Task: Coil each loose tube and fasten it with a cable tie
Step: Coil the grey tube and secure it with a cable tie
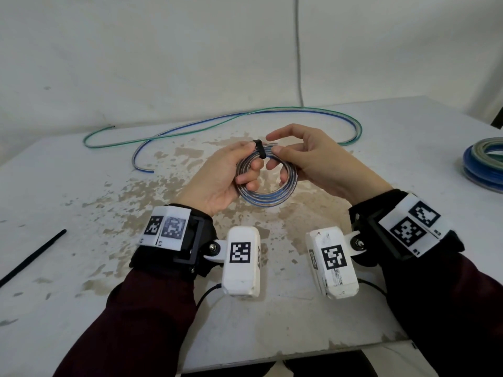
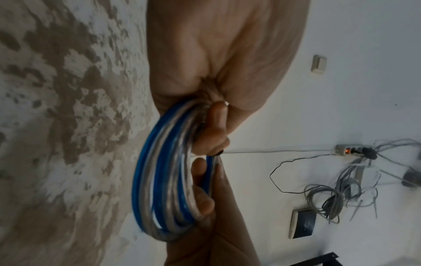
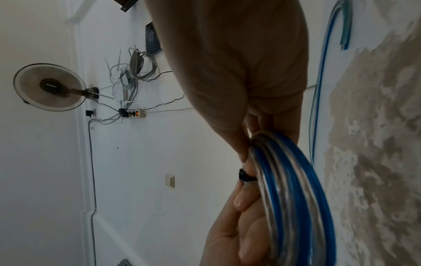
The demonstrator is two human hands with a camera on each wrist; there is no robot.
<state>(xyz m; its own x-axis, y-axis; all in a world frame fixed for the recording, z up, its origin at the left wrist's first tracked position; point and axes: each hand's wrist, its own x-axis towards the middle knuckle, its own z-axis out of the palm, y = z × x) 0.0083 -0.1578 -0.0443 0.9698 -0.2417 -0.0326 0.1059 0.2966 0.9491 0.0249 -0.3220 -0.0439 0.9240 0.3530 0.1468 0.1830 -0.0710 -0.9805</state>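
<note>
A coil of clear and blue tube (image 1: 268,197) (image 2: 159,180) (image 3: 293,198) is held above the middle of the table between both hands. My left hand (image 1: 228,172) grips its left side, fingers curled through the ring. A black cable tie (image 1: 260,149) (image 3: 246,177) wraps the top of the coil beside the left thumb. My right hand (image 1: 304,159) pinches the coil's upper right, just beside the tie, with the index finger raised. Two loose tubes, one green (image 1: 114,134) and one blue (image 1: 141,159), lie stretched across the far half of the table.
A finished stack of blue and green coils (image 1: 484,164) sits at the right table edge. A spare black cable tie (image 1: 30,258) lies at the left. The worn white table (image 1: 81,213) ends close to my body; a wall stands behind it.
</note>
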